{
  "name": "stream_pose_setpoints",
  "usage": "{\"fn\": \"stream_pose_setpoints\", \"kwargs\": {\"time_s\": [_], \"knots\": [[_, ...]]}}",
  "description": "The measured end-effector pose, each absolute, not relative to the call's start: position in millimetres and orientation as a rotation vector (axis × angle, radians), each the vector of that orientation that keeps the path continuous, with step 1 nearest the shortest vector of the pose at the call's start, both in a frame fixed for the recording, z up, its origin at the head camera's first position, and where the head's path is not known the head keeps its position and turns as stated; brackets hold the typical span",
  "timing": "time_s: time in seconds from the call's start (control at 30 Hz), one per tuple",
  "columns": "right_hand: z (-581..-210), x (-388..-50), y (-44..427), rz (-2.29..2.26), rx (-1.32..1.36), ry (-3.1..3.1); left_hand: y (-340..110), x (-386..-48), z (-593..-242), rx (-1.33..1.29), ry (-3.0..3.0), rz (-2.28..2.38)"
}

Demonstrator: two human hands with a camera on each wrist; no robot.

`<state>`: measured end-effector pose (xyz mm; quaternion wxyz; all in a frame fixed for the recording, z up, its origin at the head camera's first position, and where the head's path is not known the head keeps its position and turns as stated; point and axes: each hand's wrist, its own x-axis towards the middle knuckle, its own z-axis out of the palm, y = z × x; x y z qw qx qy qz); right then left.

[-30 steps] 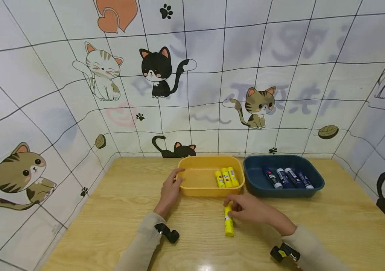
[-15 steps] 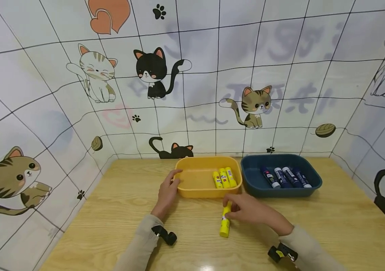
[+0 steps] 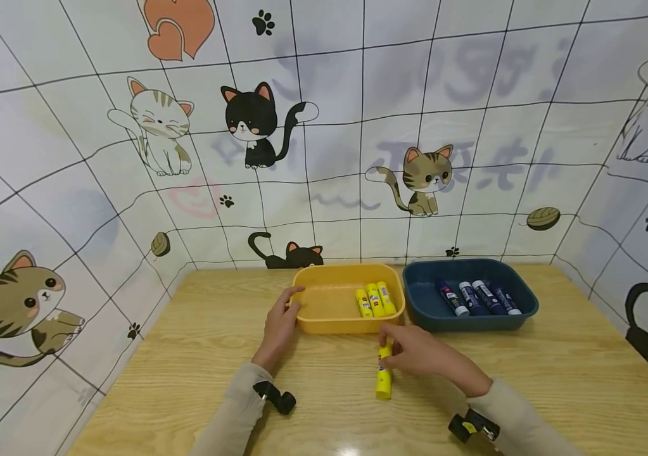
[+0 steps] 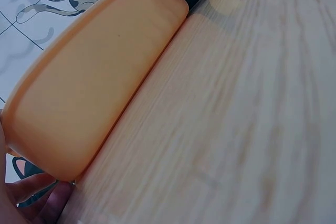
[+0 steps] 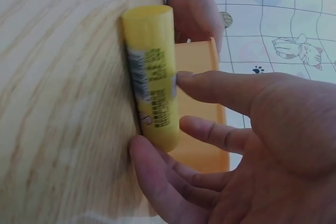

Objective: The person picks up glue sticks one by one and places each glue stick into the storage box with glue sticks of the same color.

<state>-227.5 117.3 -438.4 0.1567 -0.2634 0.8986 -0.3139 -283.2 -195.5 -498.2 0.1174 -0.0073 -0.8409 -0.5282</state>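
Note:
A yellow glue stick (image 3: 383, 379) lies on the wooden table in front of the trays, its printed label and barcode showing in the right wrist view. My right hand (image 3: 417, 352) pinches it near its far end, thumb (image 5: 202, 85) against its side and fingers round the end. My left hand (image 3: 279, 326) holds the left end of the yellow tray (image 3: 324, 325), with fingertips at the rim. In the left wrist view, its fingers (image 4: 34, 195) curl beside the tray's lower corner. Several yellow glue sticks (image 3: 374, 300) lie side by side in the tray's right part.
A dark blue tray (image 3: 472, 323) stands close to the right of the yellow one, holding several dark blue sticks with white ends (image 3: 486, 296). Behind both trays, a cat-patterned wall covering (image 3: 346, 145) rises at the table's back edge.
The near end of the glue stick in my right hand swung slightly left, then back in line. My left hand stays on the yellow tray. The head view has shifted a little.

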Motion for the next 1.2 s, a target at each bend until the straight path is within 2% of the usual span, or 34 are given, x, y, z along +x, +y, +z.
{"fn": "stream_pose_setpoints", "kwargs": {"time_s": [0.33, 0.83, 1.2], "knots": [[-428.9, -225.9, 124.0, -0.939, -0.711, 2.465, -196.1, -284.0, -496.9, -0.023, -2.46, -1.553], [-434.7, -223.8, 118.4, -0.972, -0.588, 2.477, -196.9, -283.0, -498.3, -0.019, -2.46, -1.571], [-433.7, -222.4, 118.4, -0.937, -0.428, 2.459, -195.7, -283.7, -497.3, -0.013, -2.465, -1.561]]}}
